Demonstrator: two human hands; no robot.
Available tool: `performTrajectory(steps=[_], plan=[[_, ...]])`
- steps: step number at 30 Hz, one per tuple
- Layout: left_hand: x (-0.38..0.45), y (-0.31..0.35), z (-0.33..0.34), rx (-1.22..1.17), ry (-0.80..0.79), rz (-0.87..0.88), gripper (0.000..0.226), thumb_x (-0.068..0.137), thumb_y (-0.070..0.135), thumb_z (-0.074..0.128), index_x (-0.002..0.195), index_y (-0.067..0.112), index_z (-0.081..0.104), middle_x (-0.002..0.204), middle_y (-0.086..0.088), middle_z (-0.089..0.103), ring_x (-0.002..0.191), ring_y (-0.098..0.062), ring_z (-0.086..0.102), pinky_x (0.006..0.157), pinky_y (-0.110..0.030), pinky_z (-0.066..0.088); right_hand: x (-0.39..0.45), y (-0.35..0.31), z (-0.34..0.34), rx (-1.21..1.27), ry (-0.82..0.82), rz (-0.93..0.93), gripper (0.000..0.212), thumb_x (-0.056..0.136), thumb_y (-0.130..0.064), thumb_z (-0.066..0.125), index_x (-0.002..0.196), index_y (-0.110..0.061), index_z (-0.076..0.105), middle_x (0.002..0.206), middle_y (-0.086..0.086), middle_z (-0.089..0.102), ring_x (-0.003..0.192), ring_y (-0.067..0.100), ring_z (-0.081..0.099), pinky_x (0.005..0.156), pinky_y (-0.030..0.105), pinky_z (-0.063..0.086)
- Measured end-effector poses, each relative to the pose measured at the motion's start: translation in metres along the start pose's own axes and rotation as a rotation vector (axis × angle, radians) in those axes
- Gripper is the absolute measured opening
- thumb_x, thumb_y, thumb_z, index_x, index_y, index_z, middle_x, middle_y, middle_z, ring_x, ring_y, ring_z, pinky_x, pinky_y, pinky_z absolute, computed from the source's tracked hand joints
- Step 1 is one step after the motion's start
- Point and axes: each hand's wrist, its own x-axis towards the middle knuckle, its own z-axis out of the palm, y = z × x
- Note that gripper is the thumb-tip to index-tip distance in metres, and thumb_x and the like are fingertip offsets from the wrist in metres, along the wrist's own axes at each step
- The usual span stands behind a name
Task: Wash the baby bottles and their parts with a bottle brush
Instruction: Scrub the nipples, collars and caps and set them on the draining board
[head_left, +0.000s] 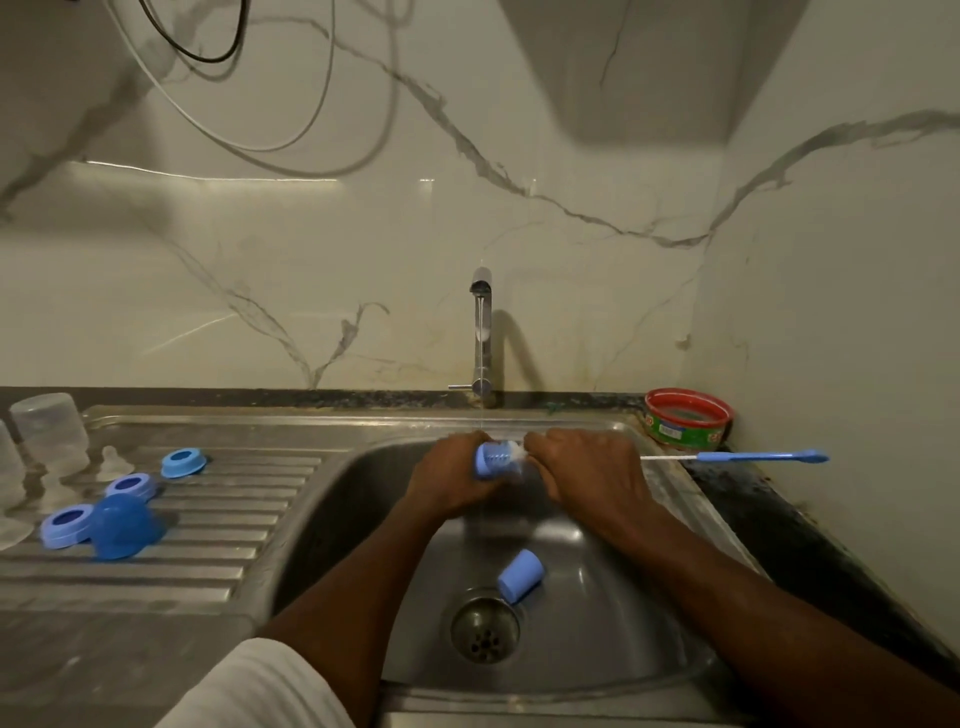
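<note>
Over the steel sink (649, 597), under a thin stream from the tap (482, 332), my left hand (452, 478) grips a light blue bottle cap (491, 460). My right hand (582, 467) holds the bottle brush (758, 457) by its wire stem; the white bristle end sits inside the cap and the blue handle sticks out to the right. A second blue cap (521, 575) lies on its side beside the drain (484, 630). On the drainboard at left stand clear bottles (49, 434), a clear teat (113, 462), three blue collar rings (182, 462) and a darker blue dome cap (124, 526).
A red and green round tub (688, 418) sits on the dark counter at the back right corner. The tap lever points left. Cables hang on the marble wall above. A white cloth (260, 691) shows at the bottom edge.
</note>
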Motion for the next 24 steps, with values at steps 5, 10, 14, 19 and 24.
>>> performTrajectory(steps=[5,10,14,19,24], plan=[[0.002,0.013,0.006,-0.043,-0.116,0.126,0.059,0.087,0.031,0.076,0.138,0.023,0.049,0.136,-0.002,0.056,0.122,-0.015,0.052,0.106,-0.033,0.042,0.0,0.017,-0.001,0.054,-0.076,0.209,0.03,0.093,-0.047,0.06,0.12,-0.034,0.06,0.108,-0.002,0.067,0.095,0.02,0.063,0.073,0.032,0.045],[0.002,0.006,-0.004,0.087,0.011,0.22,0.05,0.082,0.032,0.081,0.125,0.024,0.055,0.124,0.001,0.06,0.11,-0.011,0.055,0.096,-0.031,0.049,-0.006,0.017,0.009,0.049,-0.076,0.128,0.032,0.097,-0.051,0.053,0.123,-0.035,0.063,0.103,-0.003,0.069,0.09,0.016,0.063,0.077,0.031,0.049],[-0.001,-0.006,-0.007,0.049,0.089,0.191,0.058,0.072,0.038,0.088,0.119,0.019,0.059,0.119,0.001,0.05,0.102,-0.01,0.046,0.086,-0.025,0.044,-0.003,0.013,0.009,0.091,-0.019,0.009,0.032,0.1,-0.05,0.046,0.128,-0.039,0.058,0.098,-0.004,0.067,0.086,0.017,0.063,0.076,0.033,0.052],[0.003,-0.002,0.004,0.097,0.015,-0.023,0.057,0.08,0.059,0.076,0.121,0.022,0.06,0.117,0.001,0.056,0.104,-0.012,0.049,0.091,-0.03,0.045,0.0,0.006,0.008,0.017,0.033,-0.003,0.033,0.098,-0.047,0.054,0.13,-0.036,0.052,0.112,-0.004,0.066,0.095,0.019,0.063,0.072,0.03,0.04],[0.006,0.011,0.006,0.055,-0.077,0.072,0.055,0.089,0.042,0.071,0.136,0.025,0.048,0.134,-0.001,0.056,0.115,-0.014,0.054,0.101,-0.036,0.047,0.001,0.018,0.009,0.11,-0.047,0.182,0.028,0.095,-0.046,0.058,0.121,-0.034,0.058,0.108,-0.004,0.066,0.095,0.017,0.062,0.08,0.032,0.05]])
